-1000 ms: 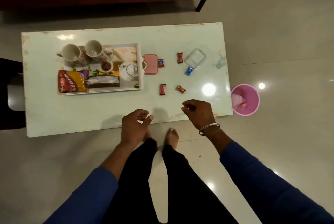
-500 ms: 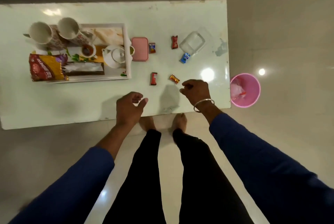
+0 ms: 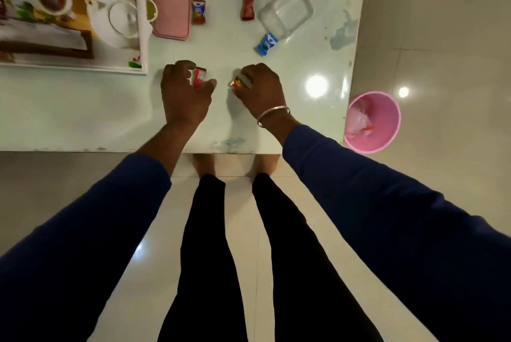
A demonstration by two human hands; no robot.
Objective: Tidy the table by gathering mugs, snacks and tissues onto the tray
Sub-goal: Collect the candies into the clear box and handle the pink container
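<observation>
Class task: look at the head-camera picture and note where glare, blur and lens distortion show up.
Head view: bright round glare on the table and on the floor beside the pink bin; the tray and teapot at top left are smeared by blur; the wide-angle lens stretches the sleeves and legs toward the lower edge.

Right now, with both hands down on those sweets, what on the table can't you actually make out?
All in the head view:
- Red sweet: the left hand curls round it, hiding most of the wrapper.
- Orange sweet: only its tip shows from under the right hand.
- Tray: the picture's top and left edges cut it off, so the mugs are out of sight.
- Sweet wrapper print: too small and blurred to read.
- Pink bin: its contents are too blurred to name.
</observation>
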